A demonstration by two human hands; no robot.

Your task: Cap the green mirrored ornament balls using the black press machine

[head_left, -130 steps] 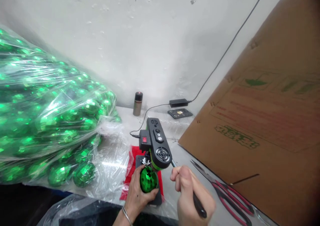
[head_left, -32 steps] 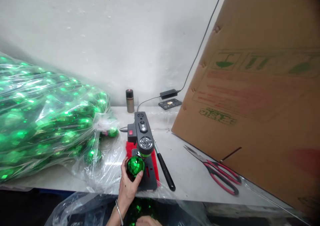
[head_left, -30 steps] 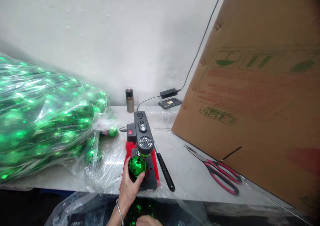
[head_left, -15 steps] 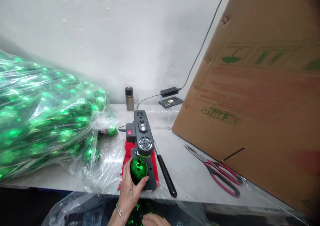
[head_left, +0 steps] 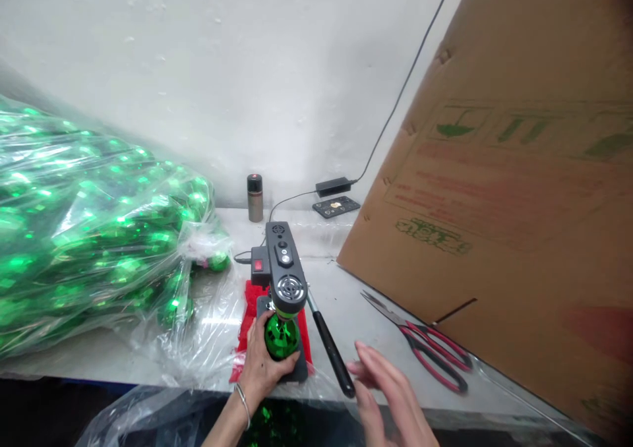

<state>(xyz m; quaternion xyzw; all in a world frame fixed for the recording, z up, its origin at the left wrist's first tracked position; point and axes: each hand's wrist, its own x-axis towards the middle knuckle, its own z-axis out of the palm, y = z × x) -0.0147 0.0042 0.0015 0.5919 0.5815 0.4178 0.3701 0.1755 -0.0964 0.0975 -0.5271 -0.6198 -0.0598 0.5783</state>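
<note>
My left hand is closed around a green faceted ball, holding it on the base of a small black press machine that stands on a red cloth. The ball sits right under the machine's head. My right hand is low at the front, fingers stretched out and apart, holding nothing. Its fingertips are just right of the black grip of the machine's lever.
A big clear plastic bag of green balls fills the left. A large cardboard box leans at the right, with red-handled scissors in front of it. A small can, a power adapter and a remote lie by the wall.
My right hand rose from below the table edge and now reaches toward the lever handle. My left hand pushed the green ball further under the machine's head.
</note>
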